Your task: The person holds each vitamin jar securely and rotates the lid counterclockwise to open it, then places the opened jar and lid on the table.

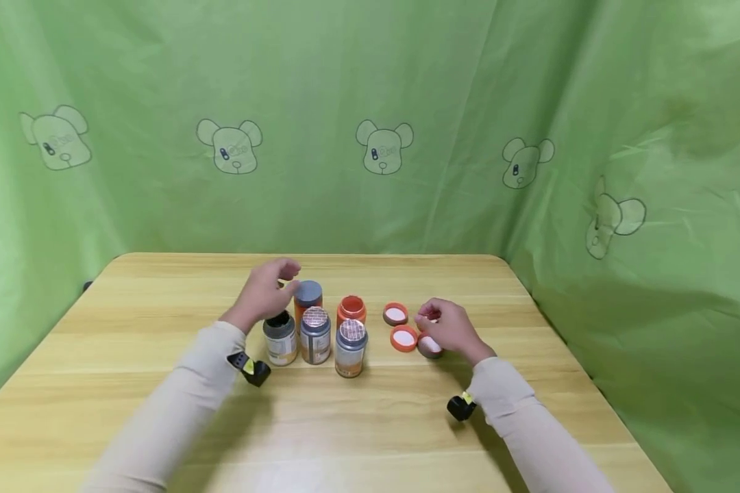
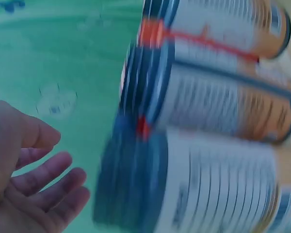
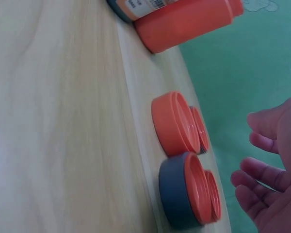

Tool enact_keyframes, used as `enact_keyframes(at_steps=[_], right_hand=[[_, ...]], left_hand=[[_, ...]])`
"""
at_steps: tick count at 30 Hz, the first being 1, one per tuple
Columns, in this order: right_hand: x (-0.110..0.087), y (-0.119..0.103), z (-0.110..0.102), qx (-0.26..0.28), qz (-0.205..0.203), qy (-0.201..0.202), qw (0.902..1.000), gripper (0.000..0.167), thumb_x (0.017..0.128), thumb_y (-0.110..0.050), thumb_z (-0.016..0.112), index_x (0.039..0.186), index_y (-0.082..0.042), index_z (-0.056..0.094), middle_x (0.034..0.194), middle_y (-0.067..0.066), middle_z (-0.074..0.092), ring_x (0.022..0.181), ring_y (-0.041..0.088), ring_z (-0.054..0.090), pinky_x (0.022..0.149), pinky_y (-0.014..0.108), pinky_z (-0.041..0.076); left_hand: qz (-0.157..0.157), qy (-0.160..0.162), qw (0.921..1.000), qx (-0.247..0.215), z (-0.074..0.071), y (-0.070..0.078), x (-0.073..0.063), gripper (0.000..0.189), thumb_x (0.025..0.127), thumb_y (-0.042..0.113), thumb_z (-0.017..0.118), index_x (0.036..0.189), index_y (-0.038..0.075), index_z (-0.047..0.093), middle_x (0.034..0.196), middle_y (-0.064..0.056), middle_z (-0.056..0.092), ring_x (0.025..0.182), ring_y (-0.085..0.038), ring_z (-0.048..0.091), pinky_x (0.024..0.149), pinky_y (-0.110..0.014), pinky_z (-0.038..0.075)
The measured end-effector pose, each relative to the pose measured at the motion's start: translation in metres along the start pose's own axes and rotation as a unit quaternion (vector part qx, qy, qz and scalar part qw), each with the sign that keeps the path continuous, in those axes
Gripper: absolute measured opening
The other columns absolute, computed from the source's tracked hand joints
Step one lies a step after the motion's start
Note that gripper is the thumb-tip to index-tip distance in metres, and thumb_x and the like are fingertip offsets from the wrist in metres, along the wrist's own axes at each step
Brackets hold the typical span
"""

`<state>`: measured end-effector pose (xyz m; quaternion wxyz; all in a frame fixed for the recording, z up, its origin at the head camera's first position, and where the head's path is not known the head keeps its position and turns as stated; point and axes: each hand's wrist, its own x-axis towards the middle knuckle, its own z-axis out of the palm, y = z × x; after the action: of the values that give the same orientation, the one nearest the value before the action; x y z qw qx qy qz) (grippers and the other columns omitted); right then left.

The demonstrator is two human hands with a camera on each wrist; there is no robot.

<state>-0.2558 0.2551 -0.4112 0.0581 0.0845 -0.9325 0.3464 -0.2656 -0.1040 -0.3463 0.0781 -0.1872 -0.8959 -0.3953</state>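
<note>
My left hand [image 1: 265,291] hovers over the back left of a group of jars, thumb and fingers apart, holding nothing. Nearest to it are an orange jar with a grey-blue lid [image 1: 309,294] and a dark-topped jar with a pale label [image 1: 281,344]. Two more labelled jars, topped with patterned seals, stand beside them: one in the middle [image 1: 316,339] and one at the right [image 1: 350,355]. Behind is an uncovered orange jar [image 1: 351,310]. My right hand [image 1: 450,327], loosely bent and holding nothing, is above several screw lids, among them an orange lid [image 3: 177,124] and a dark lid [image 3: 179,191].
The jars and lids lie on a wooden table [image 1: 370,424]. A green curtain [image 1: 308,82] with bear-head drawings hangs behind and along the right side. A small black camera is strapped to each wrist.
</note>
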Motion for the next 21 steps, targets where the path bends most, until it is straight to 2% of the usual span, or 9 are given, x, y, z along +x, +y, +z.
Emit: enact_keyframes(at_steps=[4,7,11,14,17,21], right_hand=[[-0.013,0.003,-0.007,0.039,0.013,0.011,0.9991,0.011,0.091,-0.018,0.068,0.093,-0.008,0.067,0.090,0.007,0.066,0.087,0.024,0.060,0.073,0.037,0.048],[-0.020,0.004,-0.011,0.052,0.014,0.018,0.9984,0.012,0.091,-0.019,0.068,0.093,-0.008,0.066,0.090,0.007,0.065,0.086,0.023,0.060,0.070,0.034,0.048],[-0.028,0.003,-0.014,0.054,0.012,0.027,0.9981,0.011,0.091,-0.019,0.069,0.091,-0.008,0.066,0.090,0.007,0.065,0.085,0.024,0.060,0.068,0.034,0.048],[-0.032,0.001,-0.014,0.063,0.009,0.032,0.9975,0.010,0.090,-0.017,0.069,0.090,-0.008,0.066,0.089,0.007,0.065,0.084,0.025,0.061,0.068,0.034,0.048],[-0.034,0.001,-0.015,0.067,0.009,0.034,0.9971,0.009,0.089,-0.017,0.070,0.089,-0.008,0.066,0.088,0.006,0.066,0.084,0.023,0.061,0.069,0.034,0.048],[-0.036,0.002,-0.016,0.061,0.015,0.035,0.9974,0.010,0.089,-0.018,0.070,0.089,-0.009,0.066,0.087,0.005,0.065,0.083,0.021,0.060,0.069,0.034,0.047]], left_hand=[[-0.025,-0.057,0.9979,-0.021,-0.005,-0.022,0.009,0.036,0.091,-0.001,0.053,0.127,-0.004,0.054,0.123,-0.025,0.059,0.113,-0.039,0.057,0.094,-0.048,0.046],[-0.035,-0.113,0.9917,-0.051,-0.006,-0.035,0.014,0.051,0.084,-0.013,0.045,0.134,-0.003,0.049,0.131,-0.028,0.053,0.118,-0.044,0.053,0.096,-0.050,0.044],[-0.041,-0.196,0.9752,-0.094,-0.003,-0.048,0.020,0.075,0.076,-0.024,0.034,0.145,0.003,0.039,0.141,-0.029,0.042,0.125,-0.047,0.044,0.099,-0.054,0.040],[-0.041,-0.242,0.9616,-0.123,-0.001,-0.056,0.023,0.080,0.077,-0.027,0.033,0.149,0.006,0.034,0.146,-0.029,0.036,0.130,-0.048,0.039,0.102,-0.057,0.036],[-0.051,-0.269,0.9499,-0.151,0.000,-0.058,0.025,0.079,0.081,-0.027,0.035,0.151,0.009,0.031,0.149,-0.026,0.033,0.133,-0.047,0.035,0.104,-0.057,0.033],[-0.051,-0.297,0.9375,-0.174,0.001,-0.055,0.029,0.079,0.082,-0.027,0.038,0.152,0.010,0.030,0.150,-0.022,0.034,0.136,-0.045,0.031,0.105,-0.056,0.032]])
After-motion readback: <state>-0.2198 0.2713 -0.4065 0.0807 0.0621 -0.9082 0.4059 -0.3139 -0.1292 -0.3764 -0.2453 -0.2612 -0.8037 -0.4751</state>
